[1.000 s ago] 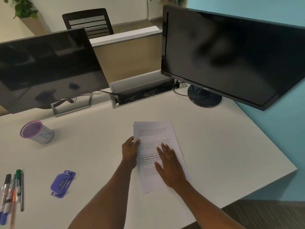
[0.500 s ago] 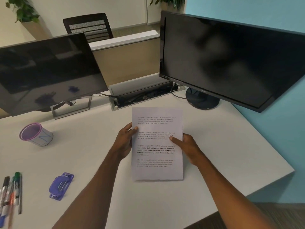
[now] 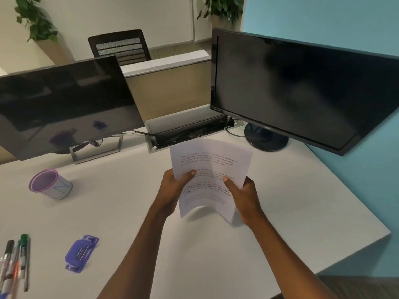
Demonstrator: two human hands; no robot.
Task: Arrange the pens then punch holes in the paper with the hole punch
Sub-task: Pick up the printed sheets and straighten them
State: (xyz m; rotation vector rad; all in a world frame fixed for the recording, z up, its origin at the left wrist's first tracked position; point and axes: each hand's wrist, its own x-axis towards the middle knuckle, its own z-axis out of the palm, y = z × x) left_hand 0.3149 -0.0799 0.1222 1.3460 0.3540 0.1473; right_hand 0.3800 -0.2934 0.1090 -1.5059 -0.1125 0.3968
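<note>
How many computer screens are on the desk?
2. One dark screen stands at the back left of the desk, behind the purple cup. The other dark screen stands at the back right, by the blue wall.

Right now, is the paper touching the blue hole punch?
Apart. The head view shows the paper held by the left hand and right hand, with bare desk between it and the hole punch.

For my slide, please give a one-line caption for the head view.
Both hands, left hand and right hand, hold the paper above the desk; hole punch waits.
</note>
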